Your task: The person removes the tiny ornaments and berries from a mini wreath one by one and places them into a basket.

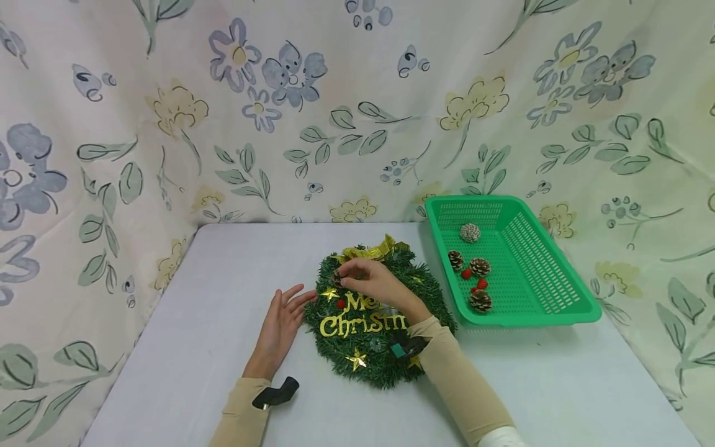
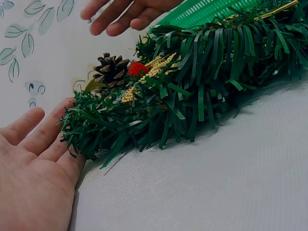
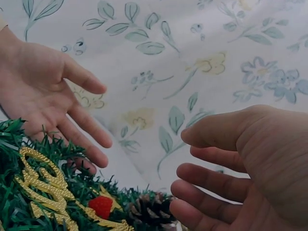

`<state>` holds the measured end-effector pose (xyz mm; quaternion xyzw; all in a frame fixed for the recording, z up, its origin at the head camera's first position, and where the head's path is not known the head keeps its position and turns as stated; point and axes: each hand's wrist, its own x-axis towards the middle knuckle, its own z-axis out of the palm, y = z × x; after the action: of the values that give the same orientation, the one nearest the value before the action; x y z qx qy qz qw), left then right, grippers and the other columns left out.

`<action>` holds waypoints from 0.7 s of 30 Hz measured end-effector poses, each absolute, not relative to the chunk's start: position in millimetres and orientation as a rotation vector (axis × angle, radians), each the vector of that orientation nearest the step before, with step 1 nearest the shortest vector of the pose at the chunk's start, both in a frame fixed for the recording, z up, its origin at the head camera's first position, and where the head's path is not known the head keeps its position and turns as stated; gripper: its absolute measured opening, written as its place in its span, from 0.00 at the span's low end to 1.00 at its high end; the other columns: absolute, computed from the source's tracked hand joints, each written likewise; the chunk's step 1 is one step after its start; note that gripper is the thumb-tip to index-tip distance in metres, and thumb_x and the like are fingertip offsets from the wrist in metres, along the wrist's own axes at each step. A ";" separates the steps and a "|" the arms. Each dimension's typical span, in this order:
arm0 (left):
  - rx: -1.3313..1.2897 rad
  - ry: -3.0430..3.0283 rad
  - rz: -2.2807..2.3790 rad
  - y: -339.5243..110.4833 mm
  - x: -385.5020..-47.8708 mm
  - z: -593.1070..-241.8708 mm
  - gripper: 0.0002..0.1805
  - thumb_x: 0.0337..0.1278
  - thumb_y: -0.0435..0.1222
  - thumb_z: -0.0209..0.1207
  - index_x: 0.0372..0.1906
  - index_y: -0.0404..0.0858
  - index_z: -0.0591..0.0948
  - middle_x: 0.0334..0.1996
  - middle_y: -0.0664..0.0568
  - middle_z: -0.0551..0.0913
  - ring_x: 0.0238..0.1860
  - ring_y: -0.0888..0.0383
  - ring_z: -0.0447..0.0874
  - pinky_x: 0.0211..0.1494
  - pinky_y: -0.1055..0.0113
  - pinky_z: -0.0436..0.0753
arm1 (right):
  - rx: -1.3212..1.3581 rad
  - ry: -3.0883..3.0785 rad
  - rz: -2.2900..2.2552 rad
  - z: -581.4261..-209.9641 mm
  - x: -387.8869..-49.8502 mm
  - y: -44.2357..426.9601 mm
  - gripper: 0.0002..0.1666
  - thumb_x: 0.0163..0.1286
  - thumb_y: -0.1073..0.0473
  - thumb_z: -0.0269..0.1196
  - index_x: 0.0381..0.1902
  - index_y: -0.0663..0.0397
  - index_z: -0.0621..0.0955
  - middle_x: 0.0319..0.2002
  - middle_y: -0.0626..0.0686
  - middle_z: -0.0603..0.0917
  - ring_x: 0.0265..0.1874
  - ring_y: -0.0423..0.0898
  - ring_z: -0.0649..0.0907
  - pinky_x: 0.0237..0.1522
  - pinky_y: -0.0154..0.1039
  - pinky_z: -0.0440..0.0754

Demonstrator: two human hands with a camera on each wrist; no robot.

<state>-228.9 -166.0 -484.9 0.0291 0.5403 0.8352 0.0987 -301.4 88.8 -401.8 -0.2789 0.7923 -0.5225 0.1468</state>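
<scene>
A green tinsel wreath (image 1: 430,292) lies flat, bearing gold "Merry Christmas" lettering (image 1: 335,326), gold stars (image 1: 356,360) and a gold bow (image 1: 365,251). On its upper left part sits a brown pine cone (image 2: 111,70), close to a red berry (image 2: 138,69). My right hand (image 1: 380,284) hovers over the wreath beside that pine cone. Its fingers are loosely bent, thumb apart from them, and nothing is between them in the right wrist view. With fingers extended, my left hand (image 1: 280,323) touches the wreath's left edge, palm turned toward it.
A green plastic basket (image 1: 530,321) stands to the right of the wreath. It holds several pine cones (image 1: 480,267), one of them whitish (image 1: 470,233), and red berries (image 1: 482,284). Behind the white table (image 1: 223,267) hangs a flowered curtain (image 1: 346,167).
</scene>
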 end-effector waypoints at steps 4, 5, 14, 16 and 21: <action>0.083 1.597 2.469 -165.6 -228.9 -484.6 0.41 0.80 0.61 0.29 0.80 0.37 0.52 0.77 0.32 0.61 0.71 0.62 0.71 0.85 0.52 0.42 | -0.790 2.283 -1.477 -405.6 -301.1 87.7 0.21 0.76 0.55 0.63 0.62 0.58 0.79 0.53 0.55 0.84 0.49 0.47 0.83 0.48 0.39 0.83; 0.082 1.597 2.469 -165.5 -228.9 -484.6 0.41 0.80 0.61 0.29 0.80 0.37 0.51 0.77 0.32 0.61 0.71 0.62 0.71 0.85 0.52 0.42 | -0.789 2.281 -1.473 -406.9 -301.2 87.4 0.21 0.76 0.55 0.63 0.62 0.58 0.79 0.53 0.55 0.84 0.49 0.47 0.83 0.48 0.39 0.83; 0.089 1.605 2.460 -165.8 -228.8 -484.0 0.41 0.79 0.62 0.28 0.81 0.37 0.51 0.77 0.33 0.61 0.72 0.61 0.70 0.85 0.51 0.42 | -0.771 2.286 -1.426 -415.1 -300.8 84.8 0.22 0.76 0.54 0.62 0.62 0.58 0.79 0.56 0.58 0.84 0.49 0.49 0.83 0.45 0.39 0.82; 0.092 1.609 2.456 -165.9 -228.6 -483.8 0.41 0.79 0.62 0.27 0.81 0.37 0.51 0.77 0.33 0.61 0.73 0.60 0.69 0.85 0.51 0.42 | -0.766 2.289 -1.409 -414.4 -299.9 84.1 0.22 0.76 0.54 0.62 0.62 0.58 0.79 0.55 0.57 0.84 0.48 0.48 0.83 0.43 0.38 0.81; 0.098 1.610 2.458 -166.2 -228.4 -483.2 0.41 0.80 0.61 0.26 0.81 0.37 0.50 0.77 0.32 0.61 0.72 0.62 0.70 0.85 0.51 0.42 | -0.761 2.302 -1.375 -418.7 -301.0 83.2 0.21 0.76 0.54 0.62 0.62 0.56 0.80 0.52 0.54 0.85 0.47 0.46 0.83 0.42 0.38 0.81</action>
<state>-228.4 -166.2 -483.2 0.0332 0.5448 0.8319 0.1006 -301.0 83.2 -418.7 -0.2689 0.8130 -0.4854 0.1762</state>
